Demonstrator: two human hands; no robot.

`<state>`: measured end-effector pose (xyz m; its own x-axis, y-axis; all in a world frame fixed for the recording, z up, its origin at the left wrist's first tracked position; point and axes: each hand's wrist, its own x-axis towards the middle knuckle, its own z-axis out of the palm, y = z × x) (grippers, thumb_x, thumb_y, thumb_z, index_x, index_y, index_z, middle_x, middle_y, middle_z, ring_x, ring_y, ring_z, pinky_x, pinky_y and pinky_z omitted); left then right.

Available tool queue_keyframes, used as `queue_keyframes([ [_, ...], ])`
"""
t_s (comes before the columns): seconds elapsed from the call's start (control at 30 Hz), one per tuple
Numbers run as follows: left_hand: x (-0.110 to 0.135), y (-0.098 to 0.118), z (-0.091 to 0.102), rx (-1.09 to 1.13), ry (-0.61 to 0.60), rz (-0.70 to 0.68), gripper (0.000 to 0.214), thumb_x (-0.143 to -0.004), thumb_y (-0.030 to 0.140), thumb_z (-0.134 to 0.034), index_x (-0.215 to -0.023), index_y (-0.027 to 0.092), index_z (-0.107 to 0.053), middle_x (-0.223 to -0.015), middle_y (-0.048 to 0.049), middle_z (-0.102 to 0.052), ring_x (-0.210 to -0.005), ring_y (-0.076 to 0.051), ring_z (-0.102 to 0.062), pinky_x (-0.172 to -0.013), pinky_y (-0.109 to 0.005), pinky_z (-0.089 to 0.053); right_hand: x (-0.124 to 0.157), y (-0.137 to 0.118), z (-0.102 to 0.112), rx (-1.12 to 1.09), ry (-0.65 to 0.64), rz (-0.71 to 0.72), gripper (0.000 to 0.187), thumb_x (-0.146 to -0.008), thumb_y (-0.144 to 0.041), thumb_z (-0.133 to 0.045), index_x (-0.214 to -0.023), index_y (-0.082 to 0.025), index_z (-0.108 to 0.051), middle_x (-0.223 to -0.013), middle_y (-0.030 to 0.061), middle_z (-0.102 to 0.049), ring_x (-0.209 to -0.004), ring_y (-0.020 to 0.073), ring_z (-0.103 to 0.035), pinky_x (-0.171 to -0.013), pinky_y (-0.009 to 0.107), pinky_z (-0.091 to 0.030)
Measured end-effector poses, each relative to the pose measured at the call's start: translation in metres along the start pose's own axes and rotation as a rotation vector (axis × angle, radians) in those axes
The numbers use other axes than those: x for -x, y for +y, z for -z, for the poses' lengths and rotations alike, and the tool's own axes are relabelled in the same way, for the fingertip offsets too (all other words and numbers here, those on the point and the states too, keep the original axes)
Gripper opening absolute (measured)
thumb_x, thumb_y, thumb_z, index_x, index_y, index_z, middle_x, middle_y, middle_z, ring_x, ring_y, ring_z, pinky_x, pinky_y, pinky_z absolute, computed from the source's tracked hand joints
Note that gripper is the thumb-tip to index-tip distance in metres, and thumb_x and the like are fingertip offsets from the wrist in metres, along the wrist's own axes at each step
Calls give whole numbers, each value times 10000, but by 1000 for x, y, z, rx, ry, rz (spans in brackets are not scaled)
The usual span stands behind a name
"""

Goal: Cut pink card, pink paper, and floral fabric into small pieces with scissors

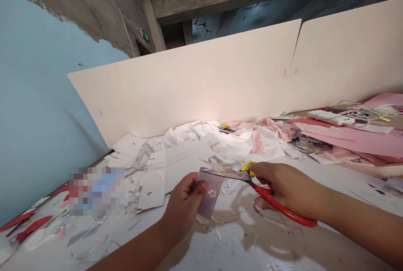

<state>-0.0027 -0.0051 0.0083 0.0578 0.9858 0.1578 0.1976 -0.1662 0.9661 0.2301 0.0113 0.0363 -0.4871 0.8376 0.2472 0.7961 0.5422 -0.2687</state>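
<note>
Left hand: the left hand (182, 208) pinches a lilac card (211, 204) between thumb and fingers, a narrow hold near the card's upper part.

Right hand: the right hand (285, 189) is closed around the scissors (278, 206), whose handles are red with a bit of yellow near the pivot.

Card: it is held up just above the counter (239, 248), between the hands, with a small pale flower printed on it. The scissor blades lie across its top end.

Counter: white paper offcuts (178, 166) are piled just left of the hands, with small scraps scattered over the surface. Red paper strips (31, 227) lie at the far left.

Far end: crumpled white and pink cloth (255, 143), pink paper sheets (352, 139) and a white power strip (330, 117) with cables.

Behind: a cream board (195, 82) stands against a blue wall (40, 95).
</note>
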Motion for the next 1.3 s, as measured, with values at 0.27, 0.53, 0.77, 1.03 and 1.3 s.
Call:
queue_keyframes([
  [0.27,1,0,-1,-1,12,4,245,-739,402,-502,-726,162,-553,-635,11,-504,-570,-94,-421,-536,-191,-350,1,3,-2,-23,-2,19,317,-648,-515,-550,-727,-215,-489,-647,5,-534,-518,136,-438,-456,229,-296],
  [0.53,3,-2,-1,30,2,23,225,-752,366,-498,-653,164,-488,-570,44,-413,-520,-64,-332,-485,-168,-290,-1,-4,0,-13,-41,-2,299,-653,-473,-561,-606,-206,-436,-592,4,-523,-490,132,-441,-444,220,-287],
  [0.77,1,-2,-2,16,9,13,248,-742,397,-511,-678,157,-521,-567,36,-418,-520,-72,-332,-475,-181,-281,-1,0,-5,-6,-51,-9,237,-722,-396,-492,-589,-199,-483,-605,38,-567,-540,161,-498,-481,239,-340],
  [1.03,2,-2,-4,16,-187,99,246,-715,392,-546,-753,151,-569,-588,21,-466,-503,-72,-375,-473,-187,-289,-4,7,-18,-737,-11,-190,255,-738,-436,-501,-711,-184,-475,-652,3,-540,-627,146,-553,-538,236,-419],
  [1.3,5,-3,-8,117,-467,132,281,-656,377,-624,-812,145,-590,-679,-3,-534,-555,-77,-438,-511,-185,-311,-5,-13,-28,-1087,-198,-124,228,-654,-293,-612,-704,-181,-419,-539,-67,-431,-456,73,-448,-421,185,-346],
])
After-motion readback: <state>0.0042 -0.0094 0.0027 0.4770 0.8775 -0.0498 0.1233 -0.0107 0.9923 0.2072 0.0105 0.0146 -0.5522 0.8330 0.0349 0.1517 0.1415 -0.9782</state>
